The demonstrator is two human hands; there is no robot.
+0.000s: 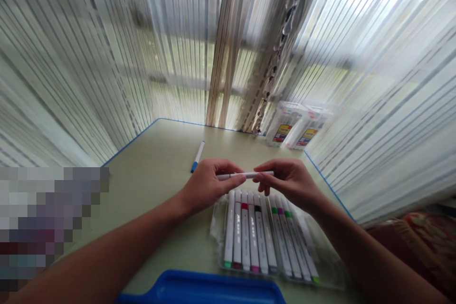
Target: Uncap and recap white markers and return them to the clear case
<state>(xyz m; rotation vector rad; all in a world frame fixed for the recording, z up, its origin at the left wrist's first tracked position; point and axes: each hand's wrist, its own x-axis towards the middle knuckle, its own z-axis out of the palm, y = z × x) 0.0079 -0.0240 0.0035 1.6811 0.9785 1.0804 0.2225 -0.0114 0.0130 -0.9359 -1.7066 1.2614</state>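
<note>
Marker (250, 175), in L hand (207, 183), R hand (292, 179)

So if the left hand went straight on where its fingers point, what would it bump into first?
Probably the right hand: the left hand's fingers point across towards it, along the white marker both hold. Depth is hard to judge from this single view.

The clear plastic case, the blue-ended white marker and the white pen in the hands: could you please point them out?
Clear plastic case (217, 224), head view, on its left edge.
Blue-ended white marker (199, 154), head view, on its barrel.
White pen (249, 175), head view, on its middle.
</note>
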